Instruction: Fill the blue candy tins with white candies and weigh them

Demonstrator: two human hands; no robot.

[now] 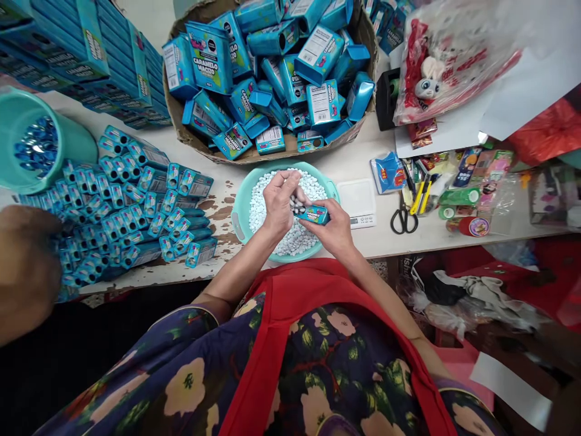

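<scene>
My right hand [336, 229] grips a small blue candy tin [315, 214] with "Caramelo Macizo" on its label, held tilted on its side. My left hand [280, 203] is curled at the tin's left end, with several small white candies [297, 204] showing at its fingers. Both hands are over a mint-green basin [239, 225] filled with small white candies [259, 203]. The fingers hide the tin's end.
Behind the basin stands a cardboard box [254, 158] piled with blue tins. Rows of tins [131, 224], a bucket [75, 145] and a co-worker's blurred hand [27, 272] are left. A scale [363, 203], scissors [403, 219] and packets are right.
</scene>
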